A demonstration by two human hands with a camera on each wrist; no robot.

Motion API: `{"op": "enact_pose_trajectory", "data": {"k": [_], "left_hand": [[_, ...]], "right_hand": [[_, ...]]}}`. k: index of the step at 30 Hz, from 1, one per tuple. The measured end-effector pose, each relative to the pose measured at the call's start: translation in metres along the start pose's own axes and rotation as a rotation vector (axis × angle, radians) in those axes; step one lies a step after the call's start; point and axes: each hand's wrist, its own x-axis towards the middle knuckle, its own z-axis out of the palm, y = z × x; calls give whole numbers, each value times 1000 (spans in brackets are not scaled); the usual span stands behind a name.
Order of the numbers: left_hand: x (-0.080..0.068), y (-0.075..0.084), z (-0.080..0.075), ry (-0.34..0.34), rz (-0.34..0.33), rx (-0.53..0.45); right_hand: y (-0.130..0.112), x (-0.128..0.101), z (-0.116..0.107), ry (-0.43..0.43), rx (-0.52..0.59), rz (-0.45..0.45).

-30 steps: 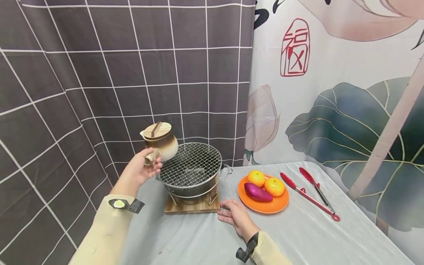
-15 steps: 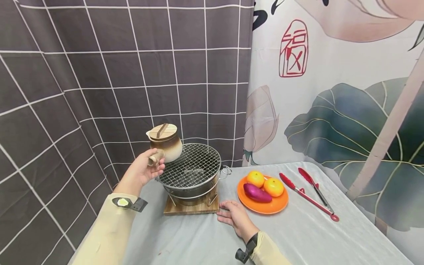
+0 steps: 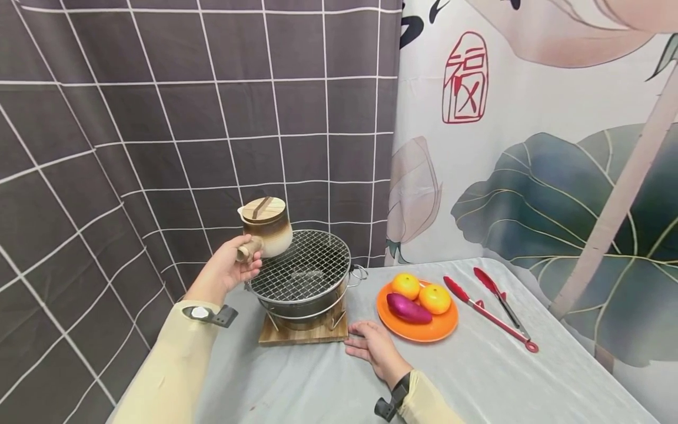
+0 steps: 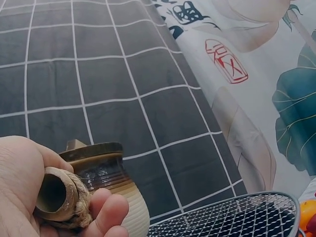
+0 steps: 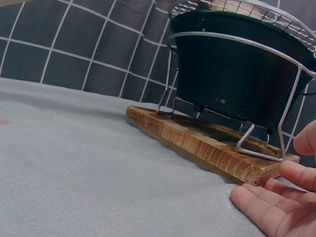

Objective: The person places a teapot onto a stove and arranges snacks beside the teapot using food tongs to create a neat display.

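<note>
My left hand (image 3: pixel 233 265) grips the rope-wrapped side handle (image 4: pixel 74 200) of a small brown-and-cream teapot (image 3: pixel 275 235) with a wooden lid (image 3: pixel 263 208). The teapot is held upright above the left part of a round wire grill rack (image 3: pixel 312 259), which lies on a dark stove (image 5: pixel 232 69) in a wire stand. Under the stove is a wooden board (image 3: pixel 304 335). Palm partly up, my right hand (image 3: pixel 376 350) rests on the cloth with relaxed fingers at the board's front right corner; in the right wrist view the fingertips touch or nearly touch it.
Right of the stove, an orange plate (image 3: pixel 424 337) bears two oranges (image 3: pixel 434 299) and a purple eggplant-like vegetable (image 3: pixel 409 308). Red-tipped tongs (image 3: pixel 492 318) lie spread farther right on the grey tablecloth (image 3: pixel 296 383). A dark checked curtain (image 3: pixel 212 106) hangs close behind and at left.
The left hand has carried the teapot a little to the right, further over the rack. My right hand stays by the board. The head view has shifted slightly.
</note>
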Motion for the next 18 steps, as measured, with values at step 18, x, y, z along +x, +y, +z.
{"op": "enact_pose_trajectory", "data": {"k": [18], "left_hand": [[8, -2, -1, 27, -18, 13]], "right_hand": [[-2, -1, 2, -2, 1, -18]]}}
